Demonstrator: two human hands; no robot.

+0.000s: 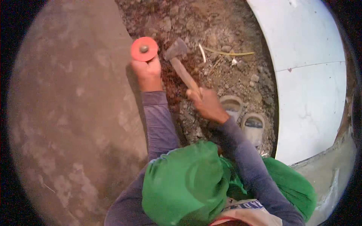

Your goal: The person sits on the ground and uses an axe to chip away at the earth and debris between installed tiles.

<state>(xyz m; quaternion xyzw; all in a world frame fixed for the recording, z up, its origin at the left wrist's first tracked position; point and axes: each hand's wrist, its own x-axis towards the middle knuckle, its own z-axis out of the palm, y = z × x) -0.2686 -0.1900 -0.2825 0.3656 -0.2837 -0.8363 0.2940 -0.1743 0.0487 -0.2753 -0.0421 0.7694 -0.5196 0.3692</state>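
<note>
My left hand (148, 74) is closed around a chisel held upright at the edge of the concrete slab. Its round red hand guard and the metal striking end (144, 49) face up, and the guard covers part of my fingers. The chisel's shaft and lower tip are hidden beneath. A hammer (185, 76) is in my right hand (209, 104), gripped by the lower part of its wooden handle. The grey hammer head (176, 49) is slightly blurred and hangs to the right of the guard, apart from it.
Smooth concrete (75, 98) spreads over the left side. Rubble and loose soil (222, 34) fill the strip in the middle, where a thin yellowish strip (233, 53) lies. Pale slip-on sandals (253, 130) rest near my right forearm. White panels (309, 83) border the right.
</note>
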